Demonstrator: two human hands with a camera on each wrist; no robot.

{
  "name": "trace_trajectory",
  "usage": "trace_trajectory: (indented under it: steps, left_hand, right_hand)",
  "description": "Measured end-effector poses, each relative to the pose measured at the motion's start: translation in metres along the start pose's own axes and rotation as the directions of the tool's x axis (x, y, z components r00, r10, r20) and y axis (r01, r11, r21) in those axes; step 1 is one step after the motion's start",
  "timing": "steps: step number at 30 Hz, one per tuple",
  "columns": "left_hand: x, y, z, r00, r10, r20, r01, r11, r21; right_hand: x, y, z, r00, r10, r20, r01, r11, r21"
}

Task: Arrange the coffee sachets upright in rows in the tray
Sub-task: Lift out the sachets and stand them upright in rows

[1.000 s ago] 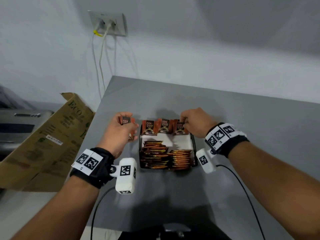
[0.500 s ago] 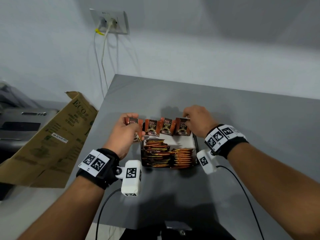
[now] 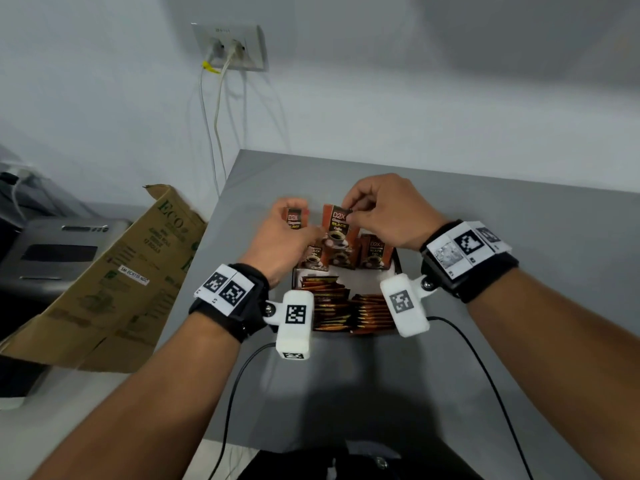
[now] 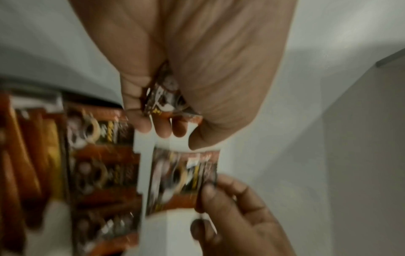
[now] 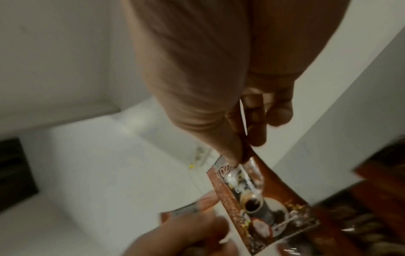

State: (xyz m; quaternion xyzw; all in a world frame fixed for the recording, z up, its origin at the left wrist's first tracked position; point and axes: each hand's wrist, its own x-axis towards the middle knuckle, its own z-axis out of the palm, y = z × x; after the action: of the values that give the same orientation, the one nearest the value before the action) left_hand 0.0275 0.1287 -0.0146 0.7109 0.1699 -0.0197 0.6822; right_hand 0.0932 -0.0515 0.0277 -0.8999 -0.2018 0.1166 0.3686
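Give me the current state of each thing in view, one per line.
Left hand: grips a small stack of sachets.
Right hand: pinches the top edge of a lifted sachet, above the tray.
Upright row: standing at the tray's far end.
Packed sachets: on edge, near end.
Tray: on the table.
Cardboard box: flap open.

Bare forearms, black wrist straps (image 3: 239, 317) with square-coded white tags, white camera pods (image 3: 294, 322), black cables (image 3: 235, 379)

Glossy foil sachets (image 3: 335, 226), matt table (image 3: 519, 237)
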Motion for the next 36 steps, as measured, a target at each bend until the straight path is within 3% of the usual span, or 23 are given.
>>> trace_trajectory:
  steps: [4,9,18,22,36]
  left_hand:
    - [0.007,-0.016,-0.02,0.997,-0.022,-0.074,0.027,0.997,0.072]
    - [0.016,-0.033,-0.032,0.995,0.0,-0.101,0.023,0.974,0.226]
    - [0.039,-0.03,-0.021,0.994,0.019,0.11,-0.069,0.881,0.469]
    - [0.042,-0.034,-0.017,0.988,0.022,0.15,-0.098,0.851,0.517]
    - [0.043,-0.04,-0.022,0.99,0.131,0.055,-0.139,0.83,0.54]
  right_hand:
    - [0.008,0.023,0.021,0.99,0.103,0.095,-0.086,0.982,-0.166]
    - [0.012,0.033,0.044,0.974,0.15,0.17,-0.093,0.949,-0.3]
    - [0.012,0.036,0.048,0.981,0.117,0.155,-0.042,0.907,-0.419]
    - [0.011,0.035,0.049,0.983,0.108,0.145,-0.031,0.89,-0.454]
    - [0.013,0.036,0.049,0.988,0.046,0.148,0.027,0.889,-0.458]
